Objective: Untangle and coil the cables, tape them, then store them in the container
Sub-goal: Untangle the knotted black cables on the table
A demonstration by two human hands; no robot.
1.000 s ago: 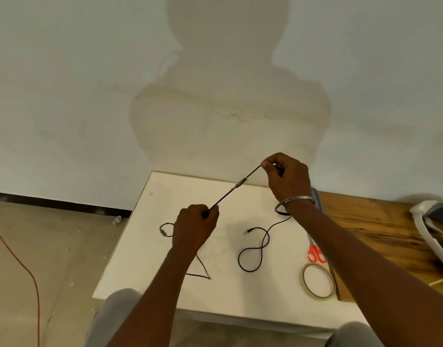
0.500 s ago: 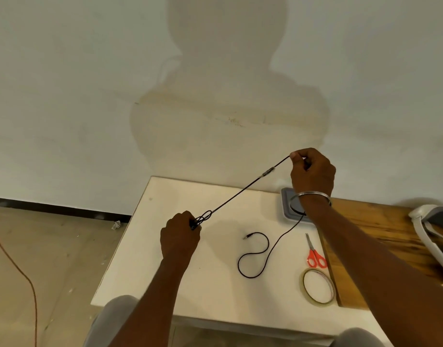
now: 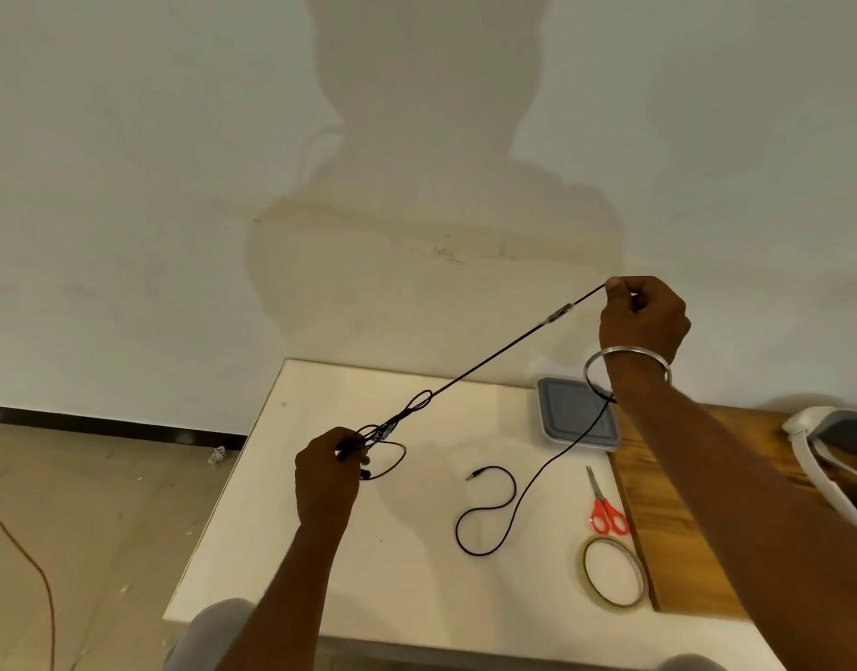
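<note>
A thin black earphone cable (image 3: 489, 361) stretches taut between my two hands above the white table (image 3: 416, 588). My left hand (image 3: 327, 469) pinches the tangled end, where small loops bunch near the fingers. My right hand (image 3: 644, 317) is raised at the far right and pinches the cable just past a small inline piece. The cable's free end drops from my right wrist and lies curled on the table, ending in a jack plug (image 3: 474, 475). A grey lidded container (image 3: 575, 419) sits at the table's back right. A roll of clear tape (image 3: 612, 571) lies at the front right.
Red-handled scissors (image 3: 605, 510) lie between the container and the tape. A wooden board (image 3: 678, 544) adjoins the table on the right, with a white and grey device (image 3: 833, 457) at its far edge. An orange cord (image 3: 29, 564) runs across the floor on the left.
My right hand has moved up and to the right, and my left hand down and to the left. The cable between them has drawn out longer, with the tangled loops now showing by my left hand.
</note>
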